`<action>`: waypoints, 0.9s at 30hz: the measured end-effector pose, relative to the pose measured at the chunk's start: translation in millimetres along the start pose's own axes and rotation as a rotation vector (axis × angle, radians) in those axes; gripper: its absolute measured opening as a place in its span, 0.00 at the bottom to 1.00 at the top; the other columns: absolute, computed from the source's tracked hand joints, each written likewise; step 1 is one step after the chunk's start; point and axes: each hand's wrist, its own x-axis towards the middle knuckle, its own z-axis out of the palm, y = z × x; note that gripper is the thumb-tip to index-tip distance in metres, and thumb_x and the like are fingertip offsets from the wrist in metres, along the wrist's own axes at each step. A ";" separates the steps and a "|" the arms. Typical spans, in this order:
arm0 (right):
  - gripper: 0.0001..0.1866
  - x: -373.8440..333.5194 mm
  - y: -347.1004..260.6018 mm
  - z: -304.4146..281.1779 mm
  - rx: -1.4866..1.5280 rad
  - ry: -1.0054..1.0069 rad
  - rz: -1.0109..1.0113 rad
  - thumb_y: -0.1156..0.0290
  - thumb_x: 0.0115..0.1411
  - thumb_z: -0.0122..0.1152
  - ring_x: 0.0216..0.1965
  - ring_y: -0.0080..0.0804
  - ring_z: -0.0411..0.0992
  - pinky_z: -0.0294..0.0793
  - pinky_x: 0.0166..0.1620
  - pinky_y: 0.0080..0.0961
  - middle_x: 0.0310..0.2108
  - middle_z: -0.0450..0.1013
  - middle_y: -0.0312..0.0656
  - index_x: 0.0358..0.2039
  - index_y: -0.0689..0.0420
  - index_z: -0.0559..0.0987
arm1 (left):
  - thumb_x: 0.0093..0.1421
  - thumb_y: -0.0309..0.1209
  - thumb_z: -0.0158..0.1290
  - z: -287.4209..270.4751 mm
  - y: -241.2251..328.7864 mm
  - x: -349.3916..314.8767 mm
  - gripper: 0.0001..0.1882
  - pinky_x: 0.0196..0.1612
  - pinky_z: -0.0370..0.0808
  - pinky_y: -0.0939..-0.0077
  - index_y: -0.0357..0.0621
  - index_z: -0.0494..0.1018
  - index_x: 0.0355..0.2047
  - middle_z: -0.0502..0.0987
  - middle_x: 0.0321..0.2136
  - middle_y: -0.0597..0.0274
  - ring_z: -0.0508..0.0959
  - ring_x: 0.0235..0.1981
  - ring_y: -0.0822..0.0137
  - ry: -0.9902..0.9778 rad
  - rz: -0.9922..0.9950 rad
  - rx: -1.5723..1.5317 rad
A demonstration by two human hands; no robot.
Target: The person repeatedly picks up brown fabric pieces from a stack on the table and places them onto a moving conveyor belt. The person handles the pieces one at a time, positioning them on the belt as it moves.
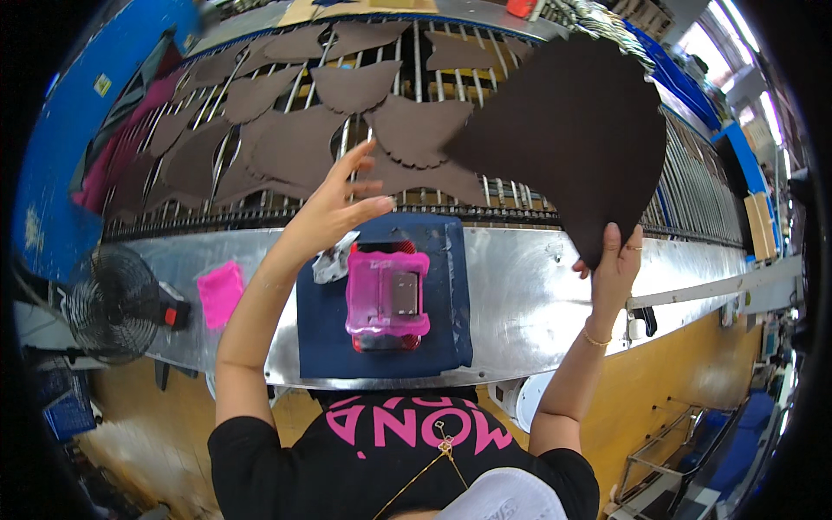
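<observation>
My right hand [614, 273] pinches the lower tip of a large dark brown cut sheet piece [576, 130], which is raised over the right part of the bar rack. My left hand [345, 195] is empty, its fingers spread, in front of the rack's near edge. Beyond it lie several brown curved pieces, among them one with a scalloped edge [414, 130] and a wide one [290, 147]. Below my hands, a bright pink tray-like holder [387, 293] with a grey block [405, 293] in it rests on a dark blue mat [321, 342].
A metal table [511, 295] runs along my front, with the bar rack [698, 186] behind it. On the left stand a black fan [113, 302] and a pink cloth [221, 293]. Crumpled white material [334, 260] lies beside the holder. A pale bar [719, 286] crosses at right.
</observation>
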 end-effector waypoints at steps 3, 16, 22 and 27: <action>0.12 -29.8 -17.7 40.5 0.250 -0.171 -0.083 0.63 0.67 0.46 0.14 0.23 0.70 0.66 0.11 0.13 0.25 0.71 0.40 0.40 0.59 0.64 | 0.59 0.33 0.55 -9.9 24.2 -4.8 0.26 0.26 0.74 0.82 0.32 0.62 0.54 0.74 0.33 0.55 0.78 0.28 0.73 -0.023 -0.089 -0.090; 0.15 -89.2 -3.8 127.1 0.043 -0.686 -0.517 0.80 0.48 0.63 0.30 0.33 0.74 0.66 0.40 0.28 0.30 0.78 0.38 0.37 0.54 0.79 | 0.59 0.25 0.54 -111.3 74.9 -143.7 0.06 0.23 0.67 0.88 0.35 0.74 0.35 0.72 0.21 0.69 0.72 0.20 0.80 0.455 0.096 0.467; 0.12 -85.8 15.5 93.8 -0.087 -0.649 -0.576 0.83 0.46 0.63 0.26 0.35 0.70 0.64 0.45 0.31 0.25 0.76 0.37 0.31 0.55 0.80 | 0.57 0.21 0.53 -88.3 56.1 -143.1 0.03 0.22 0.68 0.86 0.33 0.72 0.31 0.71 0.21 0.68 0.72 0.19 0.79 0.305 -0.122 0.468; 0.08 -94.9 65.5 38.8 -0.222 -0.575 -0.417 0.84 0.47 0.62 0.25 0.39 0.68 0.65 0.43 0.33 0.21 0.73 0.39 0.28 0.57 0.80 | 0.55 0.21 0.55 -53.0 21.1 -107.9 0.04 0.19 0.66 0.81 0.32 0.72 0.29 0.69 0.21 0.63 0.72 0.17 0.75 0.017 -0.013 0.696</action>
